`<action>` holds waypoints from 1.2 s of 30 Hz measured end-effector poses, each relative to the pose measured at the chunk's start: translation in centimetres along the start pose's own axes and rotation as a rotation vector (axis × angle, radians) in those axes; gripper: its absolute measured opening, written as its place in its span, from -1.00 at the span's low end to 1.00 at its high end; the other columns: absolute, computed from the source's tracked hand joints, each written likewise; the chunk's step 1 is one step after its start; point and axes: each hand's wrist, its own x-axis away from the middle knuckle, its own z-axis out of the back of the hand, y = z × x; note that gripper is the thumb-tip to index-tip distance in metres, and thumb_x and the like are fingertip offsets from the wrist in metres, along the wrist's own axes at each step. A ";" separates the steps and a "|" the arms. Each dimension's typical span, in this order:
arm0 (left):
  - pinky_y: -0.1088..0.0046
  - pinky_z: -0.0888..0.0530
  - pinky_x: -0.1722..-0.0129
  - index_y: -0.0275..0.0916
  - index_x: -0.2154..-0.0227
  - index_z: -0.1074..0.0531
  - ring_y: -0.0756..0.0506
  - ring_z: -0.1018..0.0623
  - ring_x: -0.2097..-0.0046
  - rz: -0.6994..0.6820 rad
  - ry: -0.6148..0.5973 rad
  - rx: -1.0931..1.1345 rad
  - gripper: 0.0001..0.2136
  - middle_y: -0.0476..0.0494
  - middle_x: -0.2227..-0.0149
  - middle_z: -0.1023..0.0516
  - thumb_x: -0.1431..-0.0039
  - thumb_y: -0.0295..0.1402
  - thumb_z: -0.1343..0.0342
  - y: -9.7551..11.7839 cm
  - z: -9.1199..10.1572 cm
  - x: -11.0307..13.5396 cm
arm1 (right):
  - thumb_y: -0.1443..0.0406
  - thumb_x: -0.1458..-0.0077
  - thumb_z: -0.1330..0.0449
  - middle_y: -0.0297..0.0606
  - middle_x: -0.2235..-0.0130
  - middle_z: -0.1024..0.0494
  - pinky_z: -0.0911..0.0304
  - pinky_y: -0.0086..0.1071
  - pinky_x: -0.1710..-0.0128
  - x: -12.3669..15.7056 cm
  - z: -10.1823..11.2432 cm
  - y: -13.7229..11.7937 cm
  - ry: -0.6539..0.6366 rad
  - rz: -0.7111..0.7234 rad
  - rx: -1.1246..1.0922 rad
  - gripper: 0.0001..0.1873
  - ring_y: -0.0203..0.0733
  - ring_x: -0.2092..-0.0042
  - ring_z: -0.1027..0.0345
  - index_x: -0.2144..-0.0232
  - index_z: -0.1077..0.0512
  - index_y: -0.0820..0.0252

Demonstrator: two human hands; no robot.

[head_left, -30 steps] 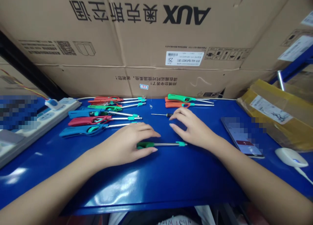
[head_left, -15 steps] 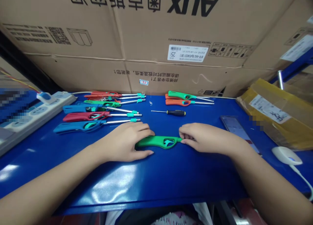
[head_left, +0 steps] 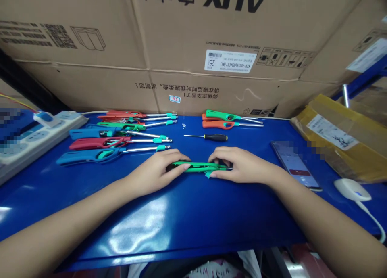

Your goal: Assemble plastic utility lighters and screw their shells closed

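Since half a second ago the green lighter (head_left: pixel 198 166) has turned from flat onto its edge. Ends pinched by left hand (head_left: pixel 157 171) and right hand (head_left: pixel 242 165), fingers curled nearly closed on it.

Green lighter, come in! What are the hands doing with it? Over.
Grip report: left hand and right hand both gripping green lighter, one each end. Lighter on edge, low at blue table. Screwdriver behind, apart; nothing blocking.

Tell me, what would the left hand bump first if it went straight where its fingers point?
Probably the right hand, which holds the other end of the same green lighter, though depth is unclear.
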 end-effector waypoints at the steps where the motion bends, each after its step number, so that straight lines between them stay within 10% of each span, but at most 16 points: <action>1: 0.40 -0.46 0.04 -0.21 0.00 -0.53 -0.10 -0.56 0.07 0.005 0.007 -0.005 -0.71 -0.14 0.09 -0.59 -0.43 -0.18 -0.02 0.0 0.0 0.0 | 0.01 -0.18 -0.31 -0.33 0.20 -0.55 -0.20 -0.38 0.27 0.0 -0.1 0.0 0.003 -0.005 0.000 -0.64 -0.24 0.24 -0.36 0.11 -0.49 0.10; 16: 0.38 -0.49 0.13 -0.18 -0.02 -0.50 -0.11 -0.56 0.12 0.023 -0.032 -0.008 -0.70 -0.14 0.11 -0.52 -0.29 -0.19 -0.20 0.2 -0.7 0.1 | 0.03 -0.03 -0.43 -0.33 0.22 -0.48 -0.22 -0.36 0.23 -0.1 -1.0 -0.3 0.016 0.034 0.017 -0.54 -0.19 0.21 -0.34 0.14 -0.41 0.12; 22: 0.34 -0.51 0.11 -0.16 -0.04 -0.48 -0.14 -0.58 0.09 0.075 -0.002 -0.041 -0.65 -0.14 0.07 -0.56 -0.26 -0.15 -0.22 0.1 -1.1 0.3 | 0.18 -0.35 -0.15 -0.28 0.26 -0.53 -0.22 -0.34 0.16 -0.4 -1.0 -0.5 0.108 0.141 -0.036 -0.82 -0.21 0.21 -0.36 0.21 -0.47 0.15; 27: 0.26 -0.50 -0.06 -0.13 -0.21 -0.34 -0.21 -0.56 -0.06 0.087 0.071 -0.055 -0.42 -0.19 -0.13 -0.53 -0.19 -0.05 -0.28 0.0 -1.2 0.4 | 0.20 -0.40 -0.05 -0.37 0.48 -0.33 -0.14 -0.36 0.31 -0.4 -0.8 -0.7 0.183 0.156 -0.077 -0.60 -0.28 0.39 -0.20 0.52 -0.31 0.15; 36: 0.36 -0.48 -0.01 -0.17 -0.13 -0.42 -0.13 -0.54 0.02 -0.143 0.033 -0.113 -0.59 -0.16 0.03 -0.53 -0.26 -0.21 -0.24 0.3 -0.5 0.3 | 0.25 -0.38 -0.06 -0.41 0.52 -0.24 -0.08 -0.36 0.31 0.1 -0.3 -1.1 0.016 0.142 -0.097 -0.58 -0.28 0.37 -0.17 0.56 -0.19 0.14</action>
